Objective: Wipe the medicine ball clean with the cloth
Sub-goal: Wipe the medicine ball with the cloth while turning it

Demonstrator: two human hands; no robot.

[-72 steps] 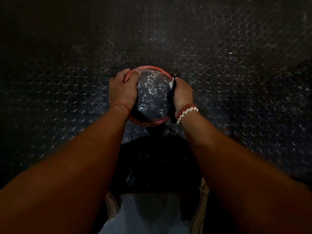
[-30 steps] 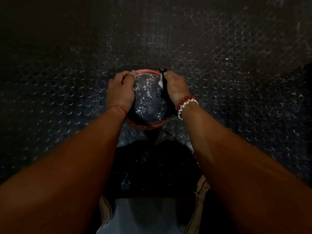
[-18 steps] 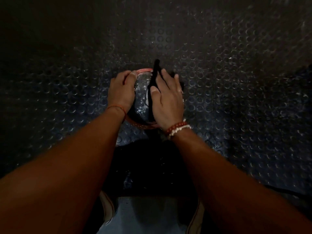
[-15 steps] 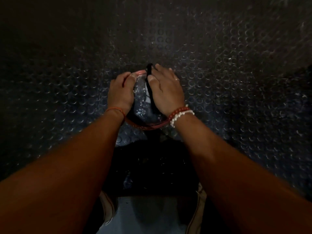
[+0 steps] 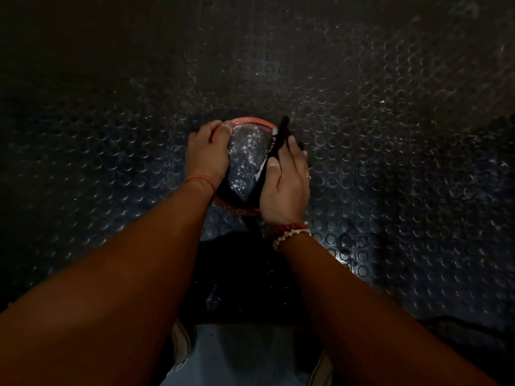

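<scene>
A black, glittery textured medicine ball (image 5: 248, 160) with a red band sits on the studded floor in the middle of the head view. My left hand (image 5: 206, 156) grips its left side, fingers curled over the top edge. My right hand (image 5: 287, 188) lies on the ball's right side and holds a dark cloth (image 5: 281, 132) against it. The cloth passes between thumb and forefinger, and one end sticks up past the fingertips. A pale edge of the cloth shows beside the thumb. The ball's right side is hidden under hand and cloth.
Dark rubber flooring with raised round studs (image 5: 390, 162) spreads all around the ball. My shoes (image 5: 181, 349) show at the bottom edge, on either side of a pale grey-blue patch (image 5: 239, 358). The light is dim.
My right hand has slid the cloth back and forth over the ball's right half, from its side up to the top and now back towards me. My left hand has stayed on the left side.
</scene>
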